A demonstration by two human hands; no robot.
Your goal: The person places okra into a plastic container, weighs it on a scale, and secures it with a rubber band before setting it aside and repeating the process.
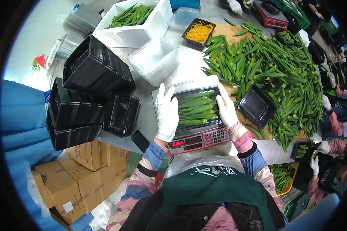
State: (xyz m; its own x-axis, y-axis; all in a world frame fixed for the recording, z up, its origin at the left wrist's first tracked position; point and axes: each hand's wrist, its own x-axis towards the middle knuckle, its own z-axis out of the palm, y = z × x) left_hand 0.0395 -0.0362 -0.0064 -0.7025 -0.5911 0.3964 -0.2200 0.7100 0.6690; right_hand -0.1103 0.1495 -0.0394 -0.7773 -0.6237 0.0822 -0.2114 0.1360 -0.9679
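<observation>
A black tray [215, 104] of green okra pods [196, 108] rests on a red-framed digital scale [198, 141] with a lit red display. My left hand [167, 115], in a white glove, lies along the tray's left side with its fingers stretched and apart. At the opposite side my right hand [227, 107], gloved too, has its fingers stretched along the tray's edge. Just right of that hand an unfilled black tray [257, 106] lies tilted against the okra heap [266, 65].
Stacked black trays [98, 69] stand at left, beside clear plastic containers [154, 61]. Behind are a white foam box [133, 30] of okra and a tray of yellow rubber bands [199, 32]. A phone [140, 141] lies at the table edge. Co-workers' gloved hands [314, 163] show at right.
</observation>
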